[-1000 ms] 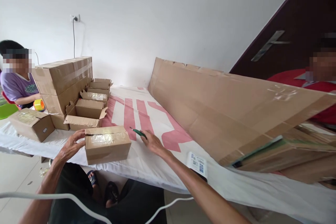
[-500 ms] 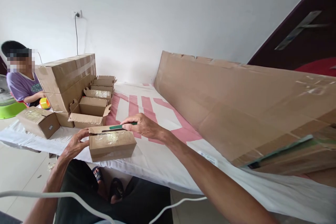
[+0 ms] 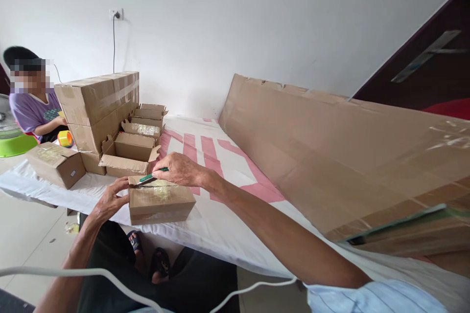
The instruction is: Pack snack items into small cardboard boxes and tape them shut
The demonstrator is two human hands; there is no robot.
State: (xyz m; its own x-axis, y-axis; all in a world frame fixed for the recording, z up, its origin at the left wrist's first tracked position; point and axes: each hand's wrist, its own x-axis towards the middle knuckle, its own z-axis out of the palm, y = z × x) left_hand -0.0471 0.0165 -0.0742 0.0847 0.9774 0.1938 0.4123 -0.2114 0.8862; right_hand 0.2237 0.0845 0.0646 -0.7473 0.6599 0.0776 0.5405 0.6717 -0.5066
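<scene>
A small brown cardboard box [image 3: 161,205] with clear tape on top lies at the table's front edge. My left hand [image 3: 112,199] grips its left end, fingers on the top edge and thumb against the side. In my right hand [image 3: 176,168] is a green utility knife [image 3: 149,177], its blade angled down at the seam near the box's left end. A dark slit runs along part of that seam. Just behind stands an open cardboard box [image 3: 127,154] with its flaps raised.
Stacked taped boxes [image 3: 99,102] rise at the left, with another closed box [image 3: 57,164] before them. A large cardboard sheet [image 3: 323,156] leans along the right. A person [image 3: 35,107] sits at far left near a yellow tape roll [image 3: 65,138]. White cables [image 3: 84,272] cross below.
My right hand has drawn the knife leftward along the box's top seam, to near its left end. My left hand still holds the box. The view has shifted slightly.
</scene>
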